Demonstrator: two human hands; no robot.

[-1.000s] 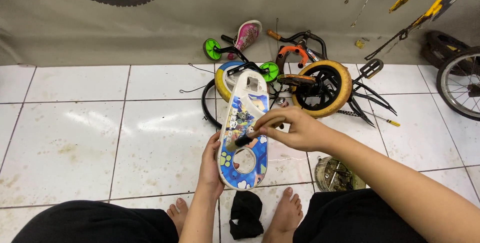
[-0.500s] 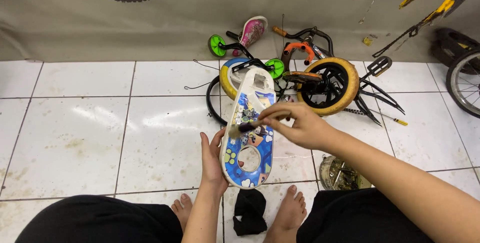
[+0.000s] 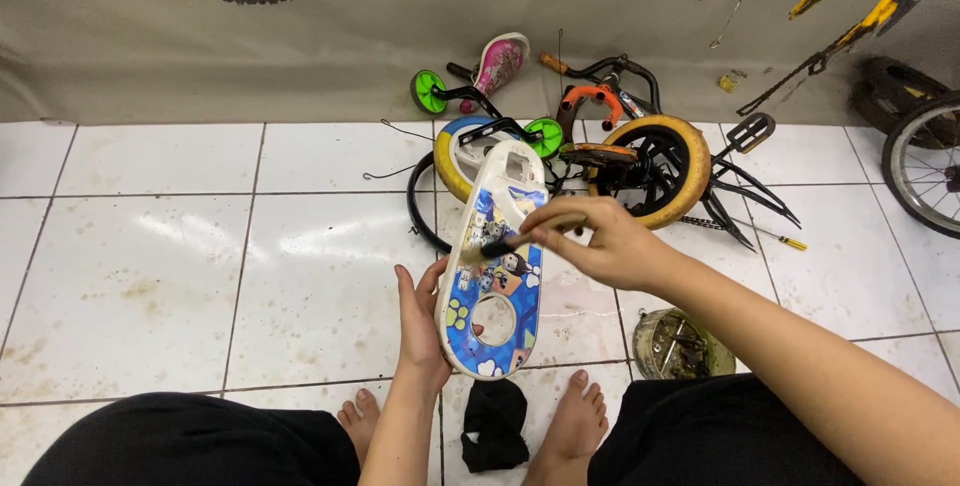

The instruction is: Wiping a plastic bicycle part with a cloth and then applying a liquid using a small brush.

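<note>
While propped up over the tiled floor [image 3: 150, 276] between the bare feet, chain cover [image 3: 495, 266] held from behind by left hand [image 3: 420, 321] — grip wrapped on its edge. Right hand [image 3: 600, 241] pinching small brush [image 3: 520, 236] — mid-brushing, probably. Next: soft strokes further down.

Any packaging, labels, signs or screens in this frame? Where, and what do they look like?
Chain guard, held upright by the left hand: long oval white plastic panel covered in blue cartoon stickers with paw shapes.
Brush, in the right hand, its tip on those stickers.
Round tin on the floor by the right knee: no label visible.
No signs or screens.
</note>
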